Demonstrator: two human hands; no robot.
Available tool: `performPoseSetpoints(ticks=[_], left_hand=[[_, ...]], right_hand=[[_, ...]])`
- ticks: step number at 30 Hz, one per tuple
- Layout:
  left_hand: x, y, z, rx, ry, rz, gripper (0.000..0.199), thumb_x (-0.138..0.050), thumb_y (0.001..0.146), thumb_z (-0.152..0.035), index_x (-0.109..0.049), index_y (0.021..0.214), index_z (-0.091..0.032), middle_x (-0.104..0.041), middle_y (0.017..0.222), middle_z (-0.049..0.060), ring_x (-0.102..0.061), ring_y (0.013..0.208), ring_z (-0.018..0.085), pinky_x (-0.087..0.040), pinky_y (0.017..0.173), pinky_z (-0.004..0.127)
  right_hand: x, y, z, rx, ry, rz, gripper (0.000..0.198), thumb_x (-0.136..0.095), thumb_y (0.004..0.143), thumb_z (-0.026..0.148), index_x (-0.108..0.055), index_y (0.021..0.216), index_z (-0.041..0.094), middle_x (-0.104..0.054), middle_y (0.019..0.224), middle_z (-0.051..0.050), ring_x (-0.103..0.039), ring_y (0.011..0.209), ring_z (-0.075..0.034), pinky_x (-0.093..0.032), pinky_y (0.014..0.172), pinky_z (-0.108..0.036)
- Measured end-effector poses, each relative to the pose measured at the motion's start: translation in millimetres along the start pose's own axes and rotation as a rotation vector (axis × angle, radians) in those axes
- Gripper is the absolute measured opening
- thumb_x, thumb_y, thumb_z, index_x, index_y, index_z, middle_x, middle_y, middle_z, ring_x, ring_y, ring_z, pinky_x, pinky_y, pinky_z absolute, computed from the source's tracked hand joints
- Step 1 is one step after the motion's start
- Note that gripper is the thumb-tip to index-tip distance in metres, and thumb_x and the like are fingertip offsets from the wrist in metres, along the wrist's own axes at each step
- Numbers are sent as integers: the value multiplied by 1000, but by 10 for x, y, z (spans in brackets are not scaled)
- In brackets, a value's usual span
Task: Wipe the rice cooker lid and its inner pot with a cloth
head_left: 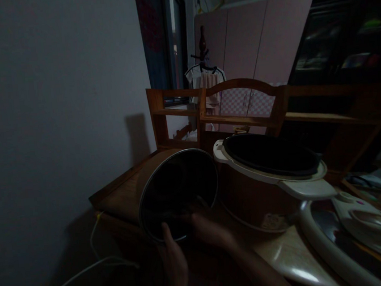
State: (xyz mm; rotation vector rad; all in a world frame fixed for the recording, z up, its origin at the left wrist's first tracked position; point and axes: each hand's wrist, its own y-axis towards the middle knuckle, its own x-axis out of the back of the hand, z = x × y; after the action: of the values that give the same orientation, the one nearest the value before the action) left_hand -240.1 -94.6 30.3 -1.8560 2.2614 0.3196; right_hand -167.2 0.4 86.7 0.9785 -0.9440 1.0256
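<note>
A large, deep pot (177,180) with a dark inside and a thin shiny rim lies tipped on the wooden desk, its mouth facing me. My left hand (174,254) grips its lower rim, thumb over the edge and the other fingers out of sight below. My right hand (201,223) reaches into the mouth at the lower right. It is dark and blurred there, so whatever its fingers hold or touch cannot be made out. Just right of the pot stands a brown electric cooker (249,195) with white handles, uncovered, a black hollow inside.
A cooker lid (364,234) lies at the right, near a pale glossy surface (289,255). Behind the pots rises a wooden desk shelf (239,84). A white cord (85,272) hangs at the lower left, beside the wall (55,106). The room is dim.
</note>
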Motion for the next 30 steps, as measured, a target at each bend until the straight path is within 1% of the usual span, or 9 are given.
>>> performPoseSetpoints(ticks=[4,7,10,16,19,22,24,26,30], left_hand=[[-18,-19,-64,6,-11,-1,63,-49,87,-56,-46,137,-18,-42,147,10,-39,134,21,-25,112,36],[-22,-30,-93,-8,-14,9,63,-49,87,-55,-44,138,-19,-42,147,10,-39,134,21,-25,112,36],[-14,-24,-75,-31,-10,13,62,-49,88,-55,-43,139,-20,-40,148,9,-36,136,21,-25,112,35],[-20,-15,-57,15,-12,-28,65,-51,86,-57,-46,137,-17,-43,146,11,-40,134,23,-27,111,36],[-24,-21,-64,10,-20,-12,63,-50,86,-56,-47,137,-19,-45,145,10,-41,132,23,-28,111,37],[-15,-19,-26,-35,-14,-7,59,-54,85,-52,-48,136,-21,-45,145,8,-40,133,23,-27,112,37],[-1,-11,22,-55,17,-1,56,-58,83,-48,-52,132,-23,-48,143,7,-42,131,23,-28,112,38],[21,3,80,-53,57,9,51,-63,80,-45,-58,124,-21,-55,136,8,-48,126,25,-31,109,40],[74,46,186,-54,95,3,42,-61,76,-44,-64,108,-15,-61,123,12,-50,121,28,-33,106,42]], right_hand=[[-9,3,-21,15,85,-48,44,-51,84,7,-63,120,29,-58,128,-3,-48,123,-20,-26,105,-38],[-19,-3,-21,5,102,-99,38,-50,83,5,-64,113,24,-61,123,-4,-50,119,-19,-30,101,-34],[-27,-7,-14,6,110,-112,36,-50,84,5,-63,112,24,-62,121,-4,-52,116,-19,-31,100,-34],[-20,-7,3,23,90,-91,44,-52,85,7,-59,124,26,-61,124,-4,-49,118,-20,-30,101,-35],[-25,-7,11,1,59,-85,40,-50,86,8,-61,120,25,-64,119,-5,-51,115,-20,-28,102,-37],[-38,-9,9,-9,46,-108,31,-51,87,10,-62,113,22,-65,115,-5,-53,112,-19,-29,102,-35],[-46,-10,2,-4,43,-126,26,-51,88,11,-62,110,20,-65,114,-5,-53,113,-19,-29,102,-34],[-56,-11,-5,1,38,-135,26,-50,89,11,-61,109,20,-65,114,-6,-53,113,-19,-28,104,-35],[-76,-6,-4,-4,25,-171,34,-51,85,6,-56,116,21,-63,118,-5,-52,115,-19,-29,105,-35]])
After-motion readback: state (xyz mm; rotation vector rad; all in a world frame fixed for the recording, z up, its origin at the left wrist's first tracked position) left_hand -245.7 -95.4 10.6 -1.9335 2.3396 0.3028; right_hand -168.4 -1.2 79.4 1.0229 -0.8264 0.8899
